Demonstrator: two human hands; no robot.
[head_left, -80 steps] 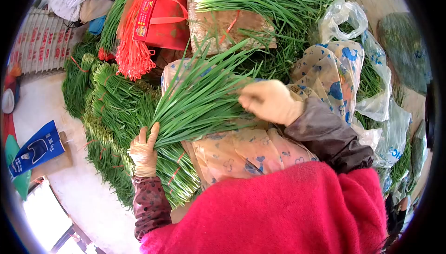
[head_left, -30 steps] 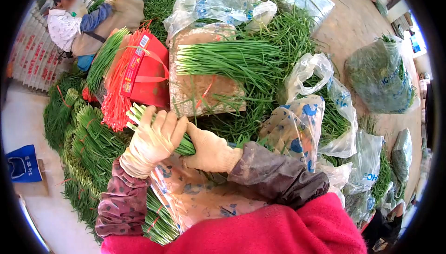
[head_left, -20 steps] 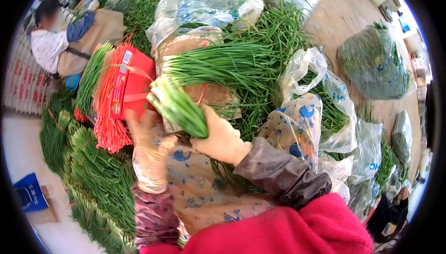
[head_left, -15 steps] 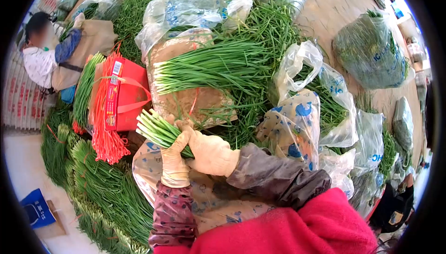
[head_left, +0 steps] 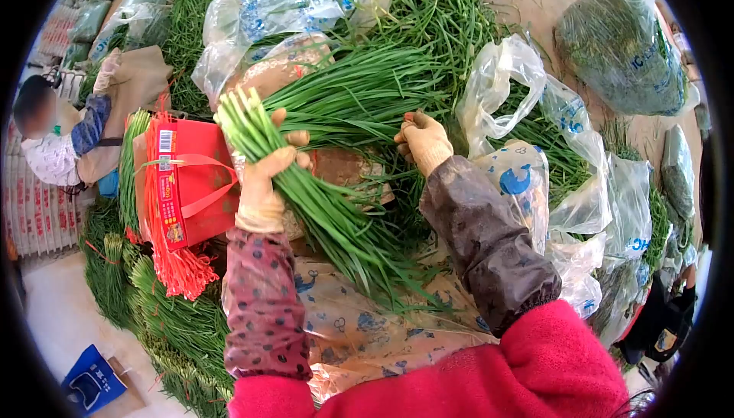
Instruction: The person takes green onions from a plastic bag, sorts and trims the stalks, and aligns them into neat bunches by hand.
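Observation:
My left hand [head_left: 264, 177], in a pale glove, is closed around a bunch of garlic chives [head_left: 329, 208]. Its white stem ends point up and left, while the green leaves hang down to the right over my lap. My right hand [head_left: 427, 143], also gloved, is at the leaf side of the loose chives [head_left: 359, 85] on a brown board [head_left: 336, 167]. Its fingers are pinched together; a small reddish spot shows at the tips, and what they hold is unclear. Left of the board stands a red box [head_left: 206, 188] with red ties [head_left: 180, 273] hanging beside it.
Tied chive bundles [head_left: 172, 303] are stacked at lower left. A clear plastic bag [head_left: 283, 5] lies behind the board, with another open bag [head_left: 497, 97] at right. A full bag [head_left: 623, 51] stands farther right. Another person [head_left: 57, 135] sits at upper left.
My hands have separated: the left raised the bunch up and left, and the right moved right to the chives on the board. The bunch's leaves now hang in view. The camera view shifted slightly.

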